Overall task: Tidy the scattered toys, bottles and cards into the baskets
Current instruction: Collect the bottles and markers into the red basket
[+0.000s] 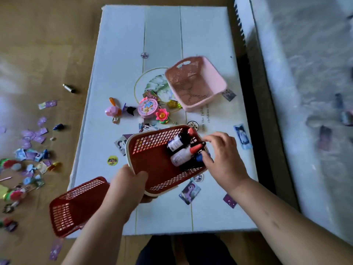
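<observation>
**Three bottles in, toys and cards left to gather**

Three bottles lie in the cream-rimmed red basket (152, 159) at the middle of the frame: a dark bottle (178, 141), a white bottle (180, 156) and a blue-capped bottle (198, 157), all bunched at its right end. The left hand (128, 180) grips the basket's near rim, thumb inside, and holds it tilted above the mat (162, 35). The right hand (223, 155) has its fingers bent over the bottles. I cannot tell whether it pinches the blue-capped one or only touches it.

By my reckoning the job is barely begun. The pink basket (215, 79), upper right of centre, holds nothing, and neither does the second red basket (76, 205) at lower left (it lies askew over the mat's edge). A round pink toy (148, 109), a flower toy (162, 114) and a pink fan toy (112, 110) sit loose at centre. Cards dot the mat, a pony card (189, 192) among them. Many more cards (34, 134) and small toys litter the floor (47, 44) at far left.
</observation>
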### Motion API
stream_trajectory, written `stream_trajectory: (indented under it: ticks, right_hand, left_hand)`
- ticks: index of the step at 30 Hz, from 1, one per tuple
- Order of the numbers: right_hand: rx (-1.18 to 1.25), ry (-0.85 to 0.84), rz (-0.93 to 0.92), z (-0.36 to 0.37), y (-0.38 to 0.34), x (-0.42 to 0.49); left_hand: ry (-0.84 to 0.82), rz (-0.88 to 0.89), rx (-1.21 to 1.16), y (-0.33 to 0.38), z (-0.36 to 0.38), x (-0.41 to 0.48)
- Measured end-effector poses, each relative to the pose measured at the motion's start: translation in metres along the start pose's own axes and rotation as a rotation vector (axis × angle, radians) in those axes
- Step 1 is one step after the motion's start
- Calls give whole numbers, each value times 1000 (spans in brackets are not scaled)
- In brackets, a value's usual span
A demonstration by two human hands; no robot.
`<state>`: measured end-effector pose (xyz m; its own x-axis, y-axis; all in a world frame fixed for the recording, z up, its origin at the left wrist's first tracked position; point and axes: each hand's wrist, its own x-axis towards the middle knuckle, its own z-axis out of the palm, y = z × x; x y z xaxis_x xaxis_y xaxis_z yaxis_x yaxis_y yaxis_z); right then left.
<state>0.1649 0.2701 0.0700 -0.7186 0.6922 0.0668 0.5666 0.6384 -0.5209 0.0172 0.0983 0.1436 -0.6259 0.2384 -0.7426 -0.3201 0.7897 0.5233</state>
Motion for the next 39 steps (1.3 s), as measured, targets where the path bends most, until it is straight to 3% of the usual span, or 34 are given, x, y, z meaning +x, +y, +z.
stream_trajectory:
  ticks: [5,8,15,22,29,33,35,39]
  right_hand:
    - [183,-113,498,-41,17,-52]
    - [347,-100,689,-62,16,-89]
    - [345,-62,823,-106,18,-163]
    - [397,79,992,-151,71,-237]
    - [448,211,1132,-193,169,-310]
    - [922,442,1282,-207,260,-352]
    - [1045,521,1414,-212,315,-373]
    - [1021,440,1555,-209,419,-416]
  left_hand:
    - [-136,101,127,12,20,-29]
    - [-211,166,218,13,28,-51]
    - [-391,242,415,17,62,-100]
    - [-571,355,609,34,138,-152]
    - [-649,413,674,35,262,-191]
    - [-655,394,687,25,346,-211]
    - [-638,366,700,19,389,-219]
    - [-563,336,737,12,469,-226]
